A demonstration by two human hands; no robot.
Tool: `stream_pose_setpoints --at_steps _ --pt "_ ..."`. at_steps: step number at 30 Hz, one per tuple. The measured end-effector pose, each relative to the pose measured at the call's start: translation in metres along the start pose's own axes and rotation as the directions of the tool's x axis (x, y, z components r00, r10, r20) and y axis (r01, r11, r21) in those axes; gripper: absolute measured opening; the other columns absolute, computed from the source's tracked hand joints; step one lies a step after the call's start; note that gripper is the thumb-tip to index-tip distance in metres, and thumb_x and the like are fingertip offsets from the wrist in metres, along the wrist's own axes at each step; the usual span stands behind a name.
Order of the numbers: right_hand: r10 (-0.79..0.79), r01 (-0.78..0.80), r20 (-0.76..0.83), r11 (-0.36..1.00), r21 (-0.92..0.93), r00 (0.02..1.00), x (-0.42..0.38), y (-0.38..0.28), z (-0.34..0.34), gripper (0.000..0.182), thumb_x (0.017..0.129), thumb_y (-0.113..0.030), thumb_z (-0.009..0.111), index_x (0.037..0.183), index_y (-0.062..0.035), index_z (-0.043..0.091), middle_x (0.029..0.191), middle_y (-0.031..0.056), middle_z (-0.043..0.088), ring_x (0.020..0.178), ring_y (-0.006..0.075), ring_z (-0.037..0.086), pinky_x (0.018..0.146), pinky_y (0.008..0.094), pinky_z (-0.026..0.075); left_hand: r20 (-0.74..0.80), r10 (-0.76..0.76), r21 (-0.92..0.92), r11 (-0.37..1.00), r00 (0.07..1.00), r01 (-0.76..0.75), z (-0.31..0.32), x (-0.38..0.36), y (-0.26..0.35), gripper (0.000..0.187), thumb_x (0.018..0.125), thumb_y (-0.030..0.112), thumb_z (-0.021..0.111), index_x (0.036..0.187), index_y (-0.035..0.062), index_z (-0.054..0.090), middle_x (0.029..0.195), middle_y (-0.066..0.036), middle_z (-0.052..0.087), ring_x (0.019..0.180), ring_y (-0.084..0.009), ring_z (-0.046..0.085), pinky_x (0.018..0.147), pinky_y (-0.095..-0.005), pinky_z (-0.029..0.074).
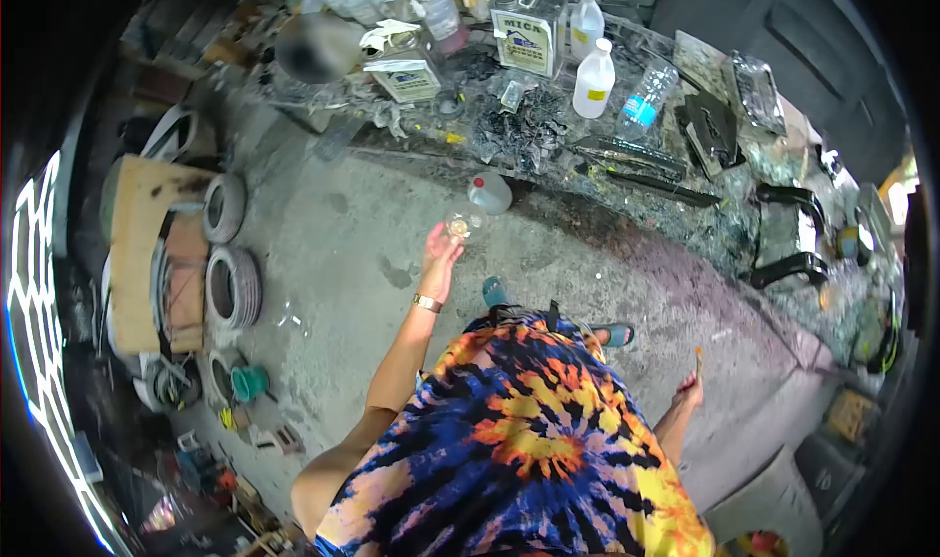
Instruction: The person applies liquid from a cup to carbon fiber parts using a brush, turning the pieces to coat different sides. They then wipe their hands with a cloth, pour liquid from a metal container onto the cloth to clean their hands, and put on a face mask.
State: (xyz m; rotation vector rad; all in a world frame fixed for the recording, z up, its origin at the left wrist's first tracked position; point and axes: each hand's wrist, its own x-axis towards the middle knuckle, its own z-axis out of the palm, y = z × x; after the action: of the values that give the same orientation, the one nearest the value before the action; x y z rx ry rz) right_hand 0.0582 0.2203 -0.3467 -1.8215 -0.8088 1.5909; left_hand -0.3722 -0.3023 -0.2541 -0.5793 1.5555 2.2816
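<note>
My left hand is stretched out over the concrete floor, its fingers wrapped round a small clear cup with something pale in it. Just beyond the cup, a translucent jug with a red cap stands on the floor by the workbench. Low on the right side, my right hand is closed on a thin stick-like tool with an orange tip, away from the bench. Its exact kind is too small to tell.
A cluttered workbench runs across the top and right, bearing metal cans, white bottles and a water bottle. Several tires, a wooden board and a green bucket are at left.
</note>
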Motion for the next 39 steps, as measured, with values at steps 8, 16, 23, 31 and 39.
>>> stream_pose_setpoints --at_steps 8,16,23,31,39 --pt "-0.054 0.065 -0.165 0.996 0.065 0.985 -0.124 0.014 0.047 0.008 0.089 -0.012 0.057 0.092 -0.0044 0.057 0.070 0.0045 0.060 0.049 0.0080 0.050 0.039 0.0199 0.041 0.166 0.039 0.216 0.974 0.985 -0.075 0.023 0.091 0.045 0.060 0.085 0.022 0.068 0.134 0.0079 0.037 0.118 -0.007 0.055 0.107 -0.0144 0.053 0.090 -0.0304 0.044" --pt "-0.122 0.117 -0.172 0.992 -0.038 0.977 -0.083 -0.035 0.051 0.011 0.087 -0.012 0.059 0.096 -0.0073 0.055 0.065 0.0027 0.058 0.046 0.0075 0.048 0.036 0.0217 0.039 0.251 0.037 0.133 0.989 0.967 -0.073 0.113 0.047 0.012 0.050 0.090 0.029 0.060 0.129 0.0042 0.040 0.120 -0.009 0.056 0.105 -0.0173 0.055 0.092 -0.0348 0.044" --pt "-0.183 0.195 -0.222 0.980 0.033 0.958 -0.090 -0.012 0.080 0.010 0.087 -0.010 0.058 0.097 -0.0079 0.057 0.066 0.0018 0.059 0.045 0.0063 0.047 0.036 0.0218 0.039 0.401 -0.131 0.186 0.981 0.907 0.059 0.114 0.037 -0.005 0.053 0.090 0.028 0.061 0.132 0.0055 0.037 0.121 -0.008 0.055 0.106 -0.0169 0.055 0.092 -0.0351 0.043" --pt "-0.217 0.216 -0.031 0.976 -0.030 0.976 -0.112 -0.024 0.086 0.027 0.089 -0.010 0.058 0.116 -0.0038 0.058 0.071 0.0006 0.059 0.053 0.0055 0.048 0.041 0.0181 0.037 0.488 0.089 0.078 0.986 0.868 -0.145 0.137 0.034 0.030 0.074 0.081 0.005 0.069 0.140 0.0055 0.025 0.131 -0.011 0.045 0.116 -0.0175 0.047 0.098 -0.0312 0.039" --pt "-0.218 0.231 0.157 0.970 -0.076 0.963 -0.137 -0.043 0.134 0.029 0.090 -0.014 0.059 0.117 -0.0021 0.057 0.081 0.0022 0.060 0.056 0.0039 0.048 0.044 0.0169 0.038 0.526 0.177 -0.037 0.982 0.832 -0.185 0.136 0.028 0.042 0.080 0.079 0.006 0.070 0.142 0.0067 0.021 0.133 -0.013 0.043 0.120 -0.0209 0.045 0.101 -0.0350 0.038"
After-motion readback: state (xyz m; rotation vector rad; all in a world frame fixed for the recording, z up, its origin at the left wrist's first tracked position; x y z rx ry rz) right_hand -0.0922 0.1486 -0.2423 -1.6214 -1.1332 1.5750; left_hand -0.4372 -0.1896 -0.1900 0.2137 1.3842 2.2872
